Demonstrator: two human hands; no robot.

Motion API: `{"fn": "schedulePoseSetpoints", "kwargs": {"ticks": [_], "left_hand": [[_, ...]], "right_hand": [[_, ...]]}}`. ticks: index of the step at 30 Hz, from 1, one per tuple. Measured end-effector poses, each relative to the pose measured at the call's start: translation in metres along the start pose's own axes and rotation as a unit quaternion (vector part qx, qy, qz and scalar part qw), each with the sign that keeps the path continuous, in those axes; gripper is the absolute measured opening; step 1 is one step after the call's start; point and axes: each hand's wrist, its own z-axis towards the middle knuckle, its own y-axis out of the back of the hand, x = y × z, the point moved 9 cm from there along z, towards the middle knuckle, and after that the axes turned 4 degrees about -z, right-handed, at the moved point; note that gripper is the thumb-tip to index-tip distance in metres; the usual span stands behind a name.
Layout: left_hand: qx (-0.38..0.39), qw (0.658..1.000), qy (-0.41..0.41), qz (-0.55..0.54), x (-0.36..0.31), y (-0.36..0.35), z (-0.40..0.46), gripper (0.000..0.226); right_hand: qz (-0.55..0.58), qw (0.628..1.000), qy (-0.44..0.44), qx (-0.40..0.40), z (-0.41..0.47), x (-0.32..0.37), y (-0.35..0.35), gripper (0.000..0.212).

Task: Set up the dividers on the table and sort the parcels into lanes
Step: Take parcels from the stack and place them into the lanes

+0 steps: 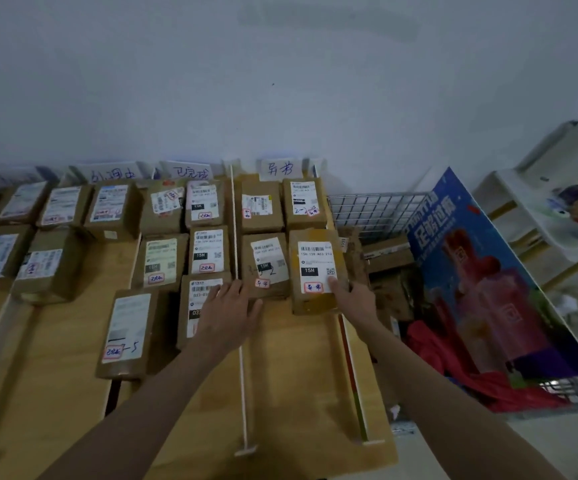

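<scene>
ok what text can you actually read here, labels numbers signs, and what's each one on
"15H 159-A03-210" and "15H": label of the parcel under the right hand
"15H": label of a parcel left of the white divider
"-5", handwritten: label of the nearest parcel
"2-2", handwritten: label of the far right parcel
Lane signs, red stamps, blue poster, other labels: too blurred to read

— Where are the arms?

— Both bare forearms reach forward from the bottom of the view, converging slightly toward the far side.

— The left hand [229, 309]?

— Palm down, fingers spread flat and pointing forward, nothing clasped in it.

— And the right hand [349, 294]?

— Stretched a little farther out, knuckles up, thumb and fingers [334, 284] curled in a grip.
</scene>
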Motion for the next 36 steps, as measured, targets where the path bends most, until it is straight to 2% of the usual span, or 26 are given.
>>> {"fn": "schedulePoseSetpoints", "kwargs": {"ticks": [7, 14, 22, 30, 32, 36], "left_hand": [[-0.006, 0.999, 0.034, -0.022, -0.006, 0.001, 0.017, 0.050], [0.005, 0.999, 0.047, -0.018, -0.008, -0.002, 0.027, 0.053], [0.005, 0.998, 0.054, -0.026, -0.007, -0.004, 0.036, 0.056], [0.003, 0.998, 0.051, -0.029, -0.005, -0.005, 0.043, 0.053], [0.008, 0.998, 0.053, -0.028, -0.002, -0.009, 0.045, 0.053], [0.009, 0.998, 0.056, -0.029, 0.002, -0.014, 0.046, 0.051]], "right_hand": [[-0.047, 0.998, 0.039, -0.032, 0.026, 0.020, 0.006, 0.031], [-0.040, 0.999, 0.035, 0.000, 0.048, 0.017, -0.005, 0.029], [0.004, 0.999, -0.018, 0.051, 0.071, 0.005, -0.020, 0.040], [0.011, 0.995, -0.062, 0.071, 0.092, -0.006, -0.033, 0.040], [0.007, 0.995, -0.066, 0.077, 0.101, -0.014, -0.040, 0.049], [0.008, 0.995, -0.067, 0.073, 0.143, -0.054, -0.062, 0.092]]}}
